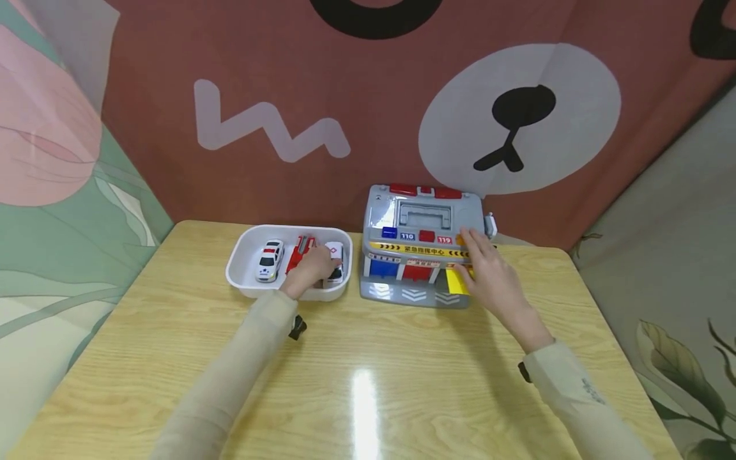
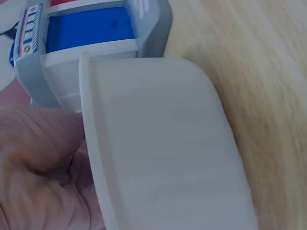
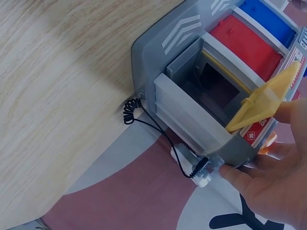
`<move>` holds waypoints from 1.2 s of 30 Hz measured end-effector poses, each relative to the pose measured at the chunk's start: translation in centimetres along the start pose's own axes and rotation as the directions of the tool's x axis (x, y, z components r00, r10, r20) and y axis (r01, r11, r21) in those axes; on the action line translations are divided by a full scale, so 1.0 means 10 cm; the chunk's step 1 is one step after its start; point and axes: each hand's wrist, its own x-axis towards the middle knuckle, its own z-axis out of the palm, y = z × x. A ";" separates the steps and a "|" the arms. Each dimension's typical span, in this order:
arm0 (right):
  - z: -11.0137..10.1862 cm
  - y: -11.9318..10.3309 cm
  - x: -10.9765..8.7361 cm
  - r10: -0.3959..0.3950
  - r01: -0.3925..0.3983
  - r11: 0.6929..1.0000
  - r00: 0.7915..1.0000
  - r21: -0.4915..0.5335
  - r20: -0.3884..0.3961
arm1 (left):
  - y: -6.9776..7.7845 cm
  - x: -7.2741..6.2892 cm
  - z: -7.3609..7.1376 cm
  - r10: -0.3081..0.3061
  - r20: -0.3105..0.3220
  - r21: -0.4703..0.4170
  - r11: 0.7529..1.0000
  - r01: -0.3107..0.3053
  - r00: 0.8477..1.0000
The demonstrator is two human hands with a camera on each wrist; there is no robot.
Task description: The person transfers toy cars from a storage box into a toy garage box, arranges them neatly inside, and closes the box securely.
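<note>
My left hand [image 1: 313, 265] reaches into a white tray [image 1: 244, 291], its fingers bent over a white toy ambulance [image 1: 334, 248] at the tray's right end. In the left wrist view the tray's wall hides the fingertips. A red toy fire truck [image 1: 299, 250] and a white toy police car [image 1: 269, 260] lie left of the hand. My right hand [image 1: 493, 278] rests on the front right edge of a grey toy rescue station [image 1: 376, 214]. Its thumb touches the raised yellow door [image 3: 266, 100], and the bay behind that door stands uncovered.
The station's blue door [image 3: 268, 21] and red door [image 3: 247, 45] are down. A black coiled cord [image 3: 132, 111] hangs at its side with a small white piece [image 3: 192, 165]. Behind the wooden table [image 1: 402, 377] hangs a printed curtain [image 1: 379, 115].
</note>
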 end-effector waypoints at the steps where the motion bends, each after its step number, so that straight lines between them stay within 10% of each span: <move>1: 0.00 0.00 0.00 -0.003 0.003 1.000 1.000 -0.001 -0.004 | -0.01 0.00 -0.01 0.005 0.009 -0.009 1.000 -0.005 1.000; 18: 0.07 0.01 -0.05 -0.022 0.022 1.000 0.999 0.002 -0.049 | -0.09 -0.07 0.04 -0.029 0.010 -0.249 0.968 0.031 1.000; 31: 0.00 0.03 0.00 -0.035 0.034 0.999 0.997 -0.011 -0.072 | -0.08 -0.13 -0.15 0.059 -0.108 -0.287 0.954 -0.088 0.992; 36: 0.02 -0.01 0.00 -0.035 0.034 0.999 0.998 -0.017 -0.050 | -0.21 -0.18 -0.16 0.041 -0.081 -0.464 0.883 -0.074 0.996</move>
